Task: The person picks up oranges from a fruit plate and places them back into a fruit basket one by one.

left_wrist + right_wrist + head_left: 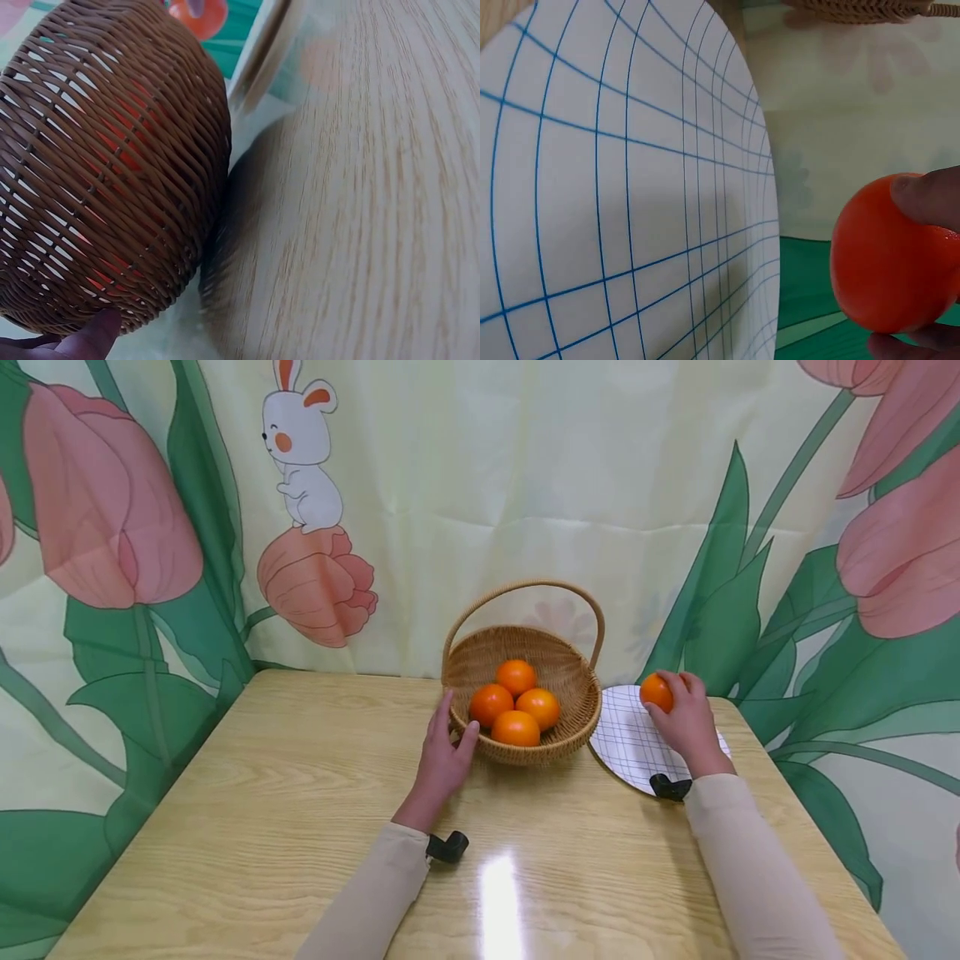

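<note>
A woven wicker basket (486,647) with a tall arched handle holds several oranges (516,728). My left hand (442,760) rests against the basket's left side, thumb near the front rim and fingers stretched along the outside. In the left wrist view, the thumb (94,337) lies at the wicker's edge, and orange colour shows through the weave. Over at the right, my right hand (692,727) pinches one orange (656,692) between thumb and fingers. The right wrist view has this orange (889,259) raised above a round white mat with blue grid lines (652,187).
The round mat (626,739) lies to the right of the basket, near the back edge of the wooden table (315,777). A curtain (465,460) printed with tulips and a rabbit hangs behind the table. Dark bands (447,847) sit on both wrists.
</note>
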Demonstrator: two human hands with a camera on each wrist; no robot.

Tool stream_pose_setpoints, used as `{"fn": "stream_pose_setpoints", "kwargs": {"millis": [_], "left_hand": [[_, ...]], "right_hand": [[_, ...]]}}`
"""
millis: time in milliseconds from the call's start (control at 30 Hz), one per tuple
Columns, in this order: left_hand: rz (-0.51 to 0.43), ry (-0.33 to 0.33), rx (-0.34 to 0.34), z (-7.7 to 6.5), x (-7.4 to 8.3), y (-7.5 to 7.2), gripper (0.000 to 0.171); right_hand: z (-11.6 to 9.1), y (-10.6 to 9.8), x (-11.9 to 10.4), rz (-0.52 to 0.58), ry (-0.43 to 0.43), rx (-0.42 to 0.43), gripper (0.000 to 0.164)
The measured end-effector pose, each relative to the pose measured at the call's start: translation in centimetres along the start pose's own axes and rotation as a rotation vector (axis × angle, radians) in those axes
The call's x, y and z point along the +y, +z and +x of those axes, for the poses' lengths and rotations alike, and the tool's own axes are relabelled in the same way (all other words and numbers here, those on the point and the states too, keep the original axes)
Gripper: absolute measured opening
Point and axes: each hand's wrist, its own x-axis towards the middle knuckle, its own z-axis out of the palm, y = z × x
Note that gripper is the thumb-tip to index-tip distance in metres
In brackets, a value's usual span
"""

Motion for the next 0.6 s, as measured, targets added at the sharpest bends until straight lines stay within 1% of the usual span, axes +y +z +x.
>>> {"fn": "stream_pose_setpoints", "kwargs": {"millis": [100,267,600], "left_hand": [[0.000,-0.011,0.005,0.0,0.1,-0.1,0.069],[-0.009,-0.030,0.002,0.0,0.1,-0.2,0.069],[-0.014,-0.037,-0.014,-0.2,0.2,-0.1,0.068]], "right_hand": [[-0.4,-0.1,-0.9,0.015,-0.015,0.009,0.055],[-1.2,-0.5,-1.9,0.024,-0.020,0.001,0.056],[-3.1,-1.2,-3.2,0.012,-0.106,0.052,0.055]]}}
